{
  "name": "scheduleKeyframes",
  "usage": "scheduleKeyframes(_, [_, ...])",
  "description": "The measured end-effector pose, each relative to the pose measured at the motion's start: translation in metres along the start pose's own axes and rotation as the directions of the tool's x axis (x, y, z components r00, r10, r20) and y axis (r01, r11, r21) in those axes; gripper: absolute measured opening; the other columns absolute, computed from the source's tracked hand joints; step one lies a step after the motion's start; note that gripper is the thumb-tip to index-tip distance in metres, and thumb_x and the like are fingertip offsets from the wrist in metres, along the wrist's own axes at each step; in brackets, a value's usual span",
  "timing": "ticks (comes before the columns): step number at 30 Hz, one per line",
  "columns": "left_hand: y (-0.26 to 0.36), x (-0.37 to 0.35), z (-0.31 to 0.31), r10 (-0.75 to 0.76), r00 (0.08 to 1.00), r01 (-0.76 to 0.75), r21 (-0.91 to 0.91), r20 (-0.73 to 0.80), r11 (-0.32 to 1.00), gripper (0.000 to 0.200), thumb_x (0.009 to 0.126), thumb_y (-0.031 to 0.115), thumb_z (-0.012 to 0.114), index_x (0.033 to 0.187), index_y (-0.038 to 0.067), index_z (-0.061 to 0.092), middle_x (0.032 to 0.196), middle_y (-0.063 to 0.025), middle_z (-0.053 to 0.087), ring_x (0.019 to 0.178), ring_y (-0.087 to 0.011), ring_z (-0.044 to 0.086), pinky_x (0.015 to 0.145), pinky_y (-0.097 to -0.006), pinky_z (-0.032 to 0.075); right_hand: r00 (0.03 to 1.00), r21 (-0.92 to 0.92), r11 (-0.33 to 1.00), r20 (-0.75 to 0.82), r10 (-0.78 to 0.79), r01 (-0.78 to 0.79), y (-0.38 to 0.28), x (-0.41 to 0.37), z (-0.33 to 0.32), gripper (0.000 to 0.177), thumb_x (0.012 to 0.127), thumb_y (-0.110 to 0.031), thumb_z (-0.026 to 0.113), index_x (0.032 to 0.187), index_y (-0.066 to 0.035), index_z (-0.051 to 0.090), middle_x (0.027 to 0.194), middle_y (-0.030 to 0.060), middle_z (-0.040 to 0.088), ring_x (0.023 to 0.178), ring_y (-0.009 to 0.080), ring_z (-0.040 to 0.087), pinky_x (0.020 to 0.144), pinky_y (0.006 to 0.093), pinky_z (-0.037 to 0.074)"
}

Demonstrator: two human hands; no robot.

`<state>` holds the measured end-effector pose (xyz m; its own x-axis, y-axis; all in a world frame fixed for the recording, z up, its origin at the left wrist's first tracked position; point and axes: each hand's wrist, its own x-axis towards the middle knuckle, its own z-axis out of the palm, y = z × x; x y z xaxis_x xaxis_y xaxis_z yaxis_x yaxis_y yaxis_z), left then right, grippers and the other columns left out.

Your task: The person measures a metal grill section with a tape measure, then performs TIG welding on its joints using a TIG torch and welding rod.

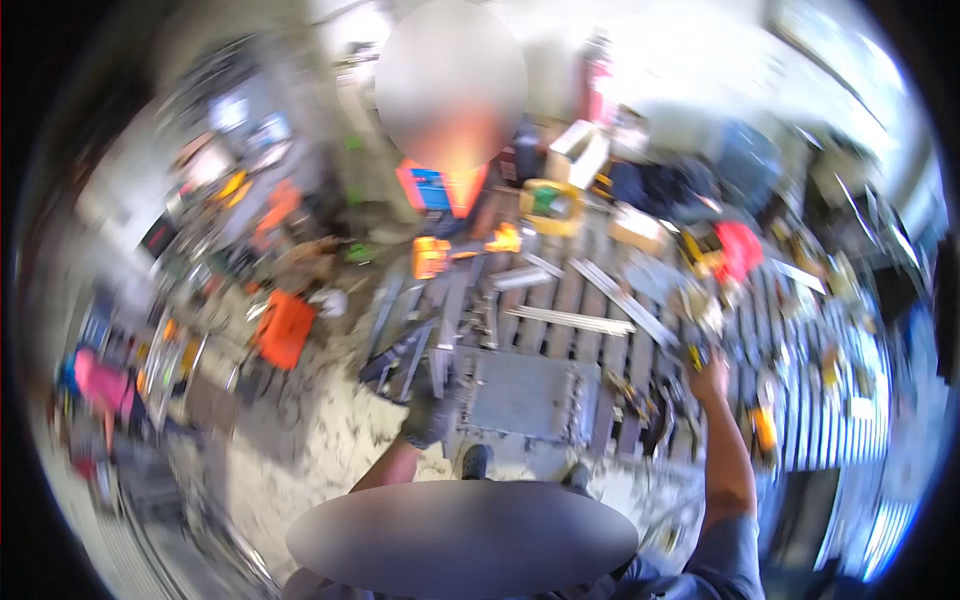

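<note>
In a dark grey glove, my left hand (428, 418) is at the left side of a flat grey metal plate (530, 397), close to upright metal bars (450, 318). Motion smears its fingers. My bare right hand (709, 378) reaches over the slatted bench (745, 355), its fingers closed around a small yellow-and-black object (697, 356). Just beyond that hand lies a pale, blurred bundle (697, 303). Several light metal strips (572, 319) lie on the slats between my hands.
Across the bench, a person in an orange-and-blue top (440, 187) wears orange gloves (432, 257). A yellow container (552, 205) and a red item (738, 250) sit toward the back. An orange case (285, 328) is on the floor at left. Another person in pink (103, 383) is far left.
</note>
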<state>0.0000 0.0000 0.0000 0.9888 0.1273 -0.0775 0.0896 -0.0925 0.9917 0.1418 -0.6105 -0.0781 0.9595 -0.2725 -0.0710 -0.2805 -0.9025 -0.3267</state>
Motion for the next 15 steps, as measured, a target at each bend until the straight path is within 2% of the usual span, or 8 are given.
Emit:
scheduleKeyframes(2, [0.053, -0.051, 0.027, 0.191, 0.98, -0.194, 0.052, 0.045, 0.98, 0.056, 0.098, 0.011, 0.078, 0.149, 0.003, 0.055, 0.121, -0.0095, 0.068, 0.112, -0.0202, 0.065, 0.098, -0.0392, 0.054, 0.992, -0.037, 0.998, 0.119, -0.038, 0.043, 0.015, 0.005, 0.021, 0.091, 0.094, -0.053, 0.076, 0.164, -0.002, 0.048, 0.17, 0.0284, 0.043, 0.158, 0.0435, 0.042, 0.131, 0.0495, 0.036])
scheduleKeyframes(3, [0.095, -0.009, 0.066, 0.389, 0.92, -0.392, 0.09, 0.049, 0.916, 0.057, 0.098, 0.01, 0.078, 0.149, 0.001, 0.054, 0.121, -0.0106, 0.068, 0.112, -0.0208, 0.064, 0.099, -0.0398, 0.054, 0.982, -0.187, 0.966, -0.031, -0.188, 0.179, 0.036, 0.128, -0.02, 0.095, 0.09, -0.059, 0.078, 0.161, -0.003, 0.052, 0.162, 0.0289, 0.053, 0.15, 0.045, 0.051, 0.125, 0.0514, 0.043])
scheduleKeyframes(5, [0.098, -0.059, 0.063, 0.244, 0.97, -0.24, 0.155, -0.009, 0.958, 0.058, 0.098, 0.012, 0.079, 0.148, -0.002, 0.053, 0.124, -0.0141, 0.066, 0.113, -0.0223, 0.064, 0.101, -0.0408, 0.054, 0.932, -0.055, 0.949, 0.212, -0.293, 0.311, 0.08, 0.168, 0.032, 0.096, 0.075, -0.047, 0.09, 0.152, -0.001, 0.057, 0.145, 0.0254, 0.064, 0.134, 0.0432, 0.062, 0.113, 0.0509, 0.052])
scheduleKeyframes(8, [0.114, -0.127, 0.058, 0.112, 0.983, -0.058, 0.333, -0.147, 0.941, 0.054, 0.098, 0.018, 0.079, 0.142, -0.002, 0.054, 0.112, -0.017, 0.068, 0.1, -0.0247, 0.065, 0.092, -0.0444, 0.056, 0.819, -0.013, 0.82, 0.033, -0.572, 0.573, 0.13, 0.179, 0.083, 0.084, 0.051, -0.033, 0.104, 0.121, -0.008, 0.066, 0.111, 0.0167, 0.075, 0.099, 0.0386, 0.072, 0.09, 0.0487, 0.059])
scheduleKeyframes(11, [0.129, -0.186, 0.052, 0.049, 0.947, 0.078, 0.372, -0.318, 0.925, 0.044, 0.096, 0.022, 0.08, 0.127, 0.001, 0.057, 0.1, -0.0138, 0.067, 0.089, -0.0235, 0.063, 0.082, -0.0434, 0.053, 0.868, 0.196, 0.884, 0.19, -0.46, 0.425, 0.107, 0.192, 0.057, 0.06, 0.065, -0.004, 0.092, 0.119, -0.001, 0.065, 0.097, 0.0111, 0.074, 0.089, 0.0274, 0.071, 0.081, 0.044, 0.06])
scheduleKeyframes(12, [0.132, -0.203, 0.051, 0.039, 0.926, 0.113, 0.373, -0.377, 0.921, 0.039, 0.095, 0.023, 0.08, 0.121, 0.003, 0.059, 0.096, -0.0119, 0.067, 0.086, -0.0223, 0.062, 0.078, -0.0424, 0.052, 0.917, 0.534, 0.844, 0.358, -0.178, -0.045, 0.08, 0.173, 0.03, 0.055, 0.065, 0.003, 0.086, 0.116, -0.002, 0.066, 0.096, 0.0112, 0.073, 0.087, 0.0254, 0.071, 0.079, 0.0439, 0.06])
scheduleKeyframes(13, [0.13, -0.218, 0.048, 0.035, 0.907, 0.128, 0.354, -0.42, 0.927, 0.039, 0.094, 0.024, 0.08, 0.119, 0.003, 0.059, 0.095, -0.0115, 0.067, 0.085, -0.0216, 0.062, 0.078, -0.0419, 0.052, 0.866, 0.519, 0.763, 0.082, -0.494, 0.386, 0.083, 0.181, 0.032, 0.042, 0.075, -0.012, 0.082, 0.115, -0.005, 0.07, 0.096, 0.013, 0.074, 0.086, 0.0266, 0.071, 0.078, 0.0443, 0.061])
scheduleKeyframes(15, [0.117, -0.248, 0.039, 0.027, 0.879, 0.144, 0.318, -0.477, 0.937, 0.039, 0.094, 0.027, 0.081, 0.116, 0.003, 0.059, 0.092, -0.0108, 0.067, 0.084, -0.0203, 0.062, 0.078, -0.0408, 0.052, 0.951, 0.866, 0.491, 0.069, -0.301, 0.092, 0.034, 0.137, -0.002, 0.039, 0.079, -0.018, 0.079, 0.114, -0.005, 0.072, 0.097, 0.0137, 0.075, 0.086, 0.028, 0.072, 0.078, 0.0449, 0.061])
